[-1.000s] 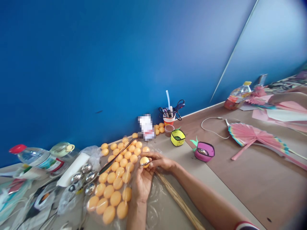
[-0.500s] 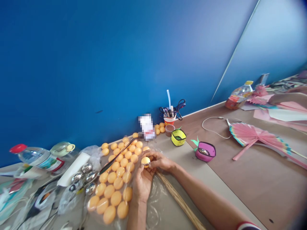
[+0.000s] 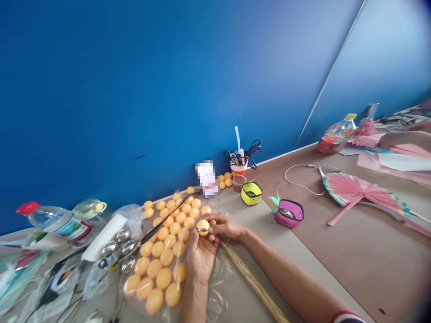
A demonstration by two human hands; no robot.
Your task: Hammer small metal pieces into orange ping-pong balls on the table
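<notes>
An orange ping-pong ball [image 3: 203,227] with a shiny silver band across its lower half is held between my two hands. My left hand [image 3: 202,255] is turned palm up below it, thumb against the ball's left side and fingers curled. From the right, my right hand [image 3: 226,226] closes its fingertips on the ball's edge. Just left of my hands lies a clear plastic bag of orange ping-pong balls [image 3: 163,278]. A bundle of thin wooden sticks [image 3: 251,278] runs from beneath my right wrist toward the bottom edge.
Several silver balls [image 3: 128,264] and bottles [image 3: 72,224] crowd the left. A yellow-green basket [image 3: 251,194], a purple basket [image 3: 288,214] and a cup of tools [image 3: 239,168] stand to the right. Beyond lies a pink paper fan [image 3: 363,190]; another person's arm [image 3: 402,138] shows there.
The ball has turned a little between my fingers, so more of its silver band shows. My hands stay in nearly the same place.
</notes>
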